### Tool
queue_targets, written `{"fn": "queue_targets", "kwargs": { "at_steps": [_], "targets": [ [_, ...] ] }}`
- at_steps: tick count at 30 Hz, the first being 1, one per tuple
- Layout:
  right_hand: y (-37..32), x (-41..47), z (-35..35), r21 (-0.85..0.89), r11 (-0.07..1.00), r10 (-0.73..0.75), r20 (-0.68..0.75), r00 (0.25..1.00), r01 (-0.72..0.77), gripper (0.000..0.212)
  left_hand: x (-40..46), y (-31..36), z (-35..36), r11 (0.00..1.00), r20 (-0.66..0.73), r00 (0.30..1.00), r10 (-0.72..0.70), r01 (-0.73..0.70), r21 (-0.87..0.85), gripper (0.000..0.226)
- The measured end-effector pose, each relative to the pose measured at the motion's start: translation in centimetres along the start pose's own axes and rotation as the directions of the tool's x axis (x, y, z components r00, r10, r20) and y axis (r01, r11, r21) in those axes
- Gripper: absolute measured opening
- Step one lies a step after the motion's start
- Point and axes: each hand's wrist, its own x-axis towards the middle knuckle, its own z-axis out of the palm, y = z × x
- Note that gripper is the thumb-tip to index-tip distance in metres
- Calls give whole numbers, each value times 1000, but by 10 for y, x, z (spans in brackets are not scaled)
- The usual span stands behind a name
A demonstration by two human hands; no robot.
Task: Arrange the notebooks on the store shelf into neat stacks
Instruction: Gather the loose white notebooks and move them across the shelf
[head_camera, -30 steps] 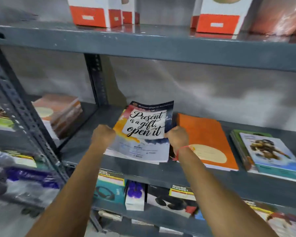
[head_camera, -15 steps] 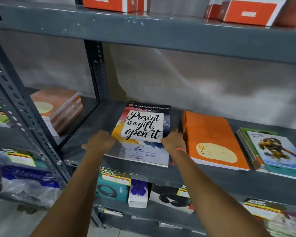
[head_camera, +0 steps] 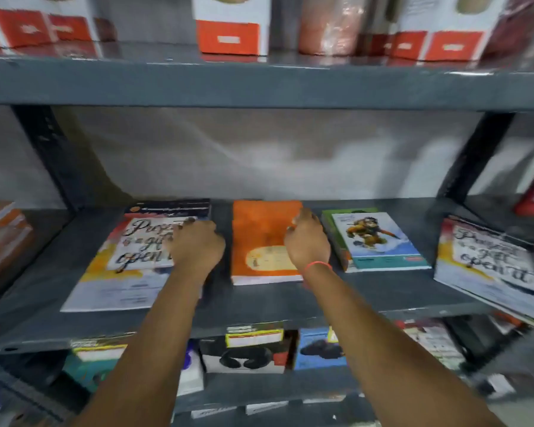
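I am reaching over the flat grey metal shelf [head_camera: 367, 291] toward the matte orange notebook [head_camera: 259, 238], a thin rectangle lying flat at its middle — my left hand [head_camera: 196, 248] is hanging curled just left of it, over the glossy lettered notebook [head_camera: 121, 266], and my right hand [head_camera: 309, 245], with a thin red band at the wrist, is resting loosely curled on the orange cover's right edge, though the blur is keeping me from telling whether either hand is actually gripping. Half a second ago both hands were flanking the lettered notebook; now they are bracketing the orange one — just right of it a green-edged illustrated stack [head_camera: 379, 241] is lying flat.
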Motion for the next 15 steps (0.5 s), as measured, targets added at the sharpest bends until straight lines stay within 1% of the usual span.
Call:
{"fn": "queue_targets", "kwargs": {
  "at_steps": [3, 5, 7, 8, 11, 13, 15],
  "targets": [
    [70, 11, -46, -54, 996, 61, -78, 995, -65, 28, -24, 84, 28, 975, 63, 985, 163, -151, -162, 29],
    [123, 19, -83, -96, 985, 130, -117, 985, -141, 29, -43, 149, 55, 928, 155, 945, 288, -235, -289, 28],
    [166, 24, -111, -128, 972, 184, -110, 977, -197, 28, -58, 195, 79, 902, 295, 897, 328, -205, -379, 22],
    [187, 26, -124, -132, 966, 209, -106, 972, -222, 27, -65, 215, 91, 902, 359, 873, 329, -178, -393, 21],
    [251, 30, -165, -132, 933, 316, -150, 937, -336, 27, -89, 279, 129, 905, 488, 793, 365, -178, -387, 36],
    [284, 27, -182, -189, 893, 376, -181, 909, -408, 32, -103, 309, 145, 901, 522, 758, 392, -201, -385, 31],
    [314, 22, -195, -246, 837, 458, -174, 872, -489, 37, -113, 336, 157, 899, 522, 757, 393, -197, -392, 22]
  ]
}}
